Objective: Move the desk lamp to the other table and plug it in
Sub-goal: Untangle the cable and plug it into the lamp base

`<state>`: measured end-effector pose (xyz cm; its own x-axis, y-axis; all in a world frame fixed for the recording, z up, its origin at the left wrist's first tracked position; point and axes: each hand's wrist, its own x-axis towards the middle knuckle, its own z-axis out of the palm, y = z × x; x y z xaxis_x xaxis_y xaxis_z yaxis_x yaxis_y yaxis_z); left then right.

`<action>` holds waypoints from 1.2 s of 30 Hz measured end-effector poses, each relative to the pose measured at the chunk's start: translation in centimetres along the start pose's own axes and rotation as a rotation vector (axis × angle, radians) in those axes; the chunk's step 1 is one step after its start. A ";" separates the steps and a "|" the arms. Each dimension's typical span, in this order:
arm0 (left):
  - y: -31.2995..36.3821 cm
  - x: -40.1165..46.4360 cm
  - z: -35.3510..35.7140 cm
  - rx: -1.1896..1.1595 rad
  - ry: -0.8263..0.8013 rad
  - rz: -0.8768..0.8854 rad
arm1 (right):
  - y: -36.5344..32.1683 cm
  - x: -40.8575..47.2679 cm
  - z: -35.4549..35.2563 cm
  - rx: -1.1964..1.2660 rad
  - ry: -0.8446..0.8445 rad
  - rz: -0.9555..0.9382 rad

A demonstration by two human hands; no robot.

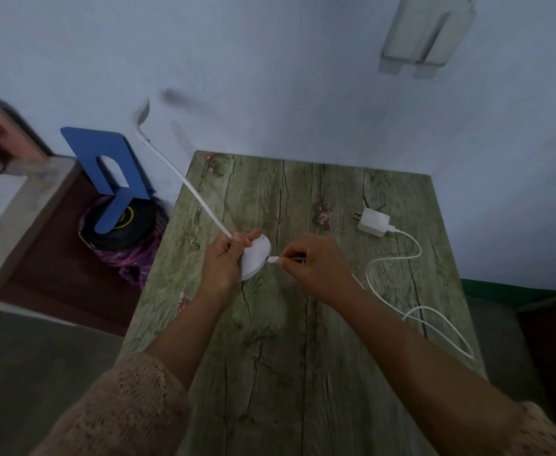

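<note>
A white desk lamp (253, 258) is held tilted just above a green wood-grain table (303, 357). The left hand (222, 258) is curled round the foot of the lamp's thin stem, where it meets the round base; the stem runs up and away from those fingers toward the wall, its head blurred. The right hand (316, 266) pinches the small connector (273, 259) of a white cable (398, 258) between thumb and fingertips, its tip touching the edge of the base, directly between the two hands. Whether it is fully seated cannot be told.

From the right fingers the cable trails away in loose loops to a white wall adapter (373, 222), which lies flat on the table beyond that hand, prongs bare and unplugged.

Beyond the left fingers, off the table's edge, a blue bookend (112, 172) stands on a dark red surface.

The lamp appears to have reached its table. Setting it upright and plugging in the adapter seem to remain; no wall socket is clearly visible.
</note>
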<state>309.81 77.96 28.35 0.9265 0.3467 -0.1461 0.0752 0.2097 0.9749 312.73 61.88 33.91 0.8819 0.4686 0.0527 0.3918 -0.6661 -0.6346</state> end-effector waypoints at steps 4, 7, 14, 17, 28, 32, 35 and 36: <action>0.1 0.0 0.0 0.048 -0.003 0.003 | 0.0 0.0 0.1 -0.022 0.019 0.009; -0.1 0.0 0.2 0.079 0.006 -0.003 | -0.2 -0.2 0.5 -0.099 0.050 0.020; 0.1 -0.7 1.2 0.162 0.047 0.001 | 0.4 -0.8 1.2 -0.123 0.032 0.019; 0.0 -0.7 1.6 0.198 0.086 -0.017 | 0.8 -0.8 1.5 -0.082 0.020 0.030; -2.1 -0.1 2.4 0.512 0.058 0.012 | 4.9 -0.4 3.8 -0.090 -0.012 0.082; -2.0 0.1 2.5 0.654 0.034 -0.015 | 5.9 0.2 4.7 -0.153 -0.027 0.059; -1.5 -0.1 2.7 0.680 -0.001 -0.020 | 6.4 0.3 4.8 -0.169 -0.058 0.038; -1.2 -0.2 2.8 0.692 -0.010 -0.018 | 6.3 0.2 4.6 -0.171 -0.065 0.027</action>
<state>310.54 75.03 27.68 0.9260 0.3394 -0.1654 0.3058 -0.4174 0.8557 314.18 60.43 26.32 0.8760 0.4820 -0.0155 0.4123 -0.7654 -0.4942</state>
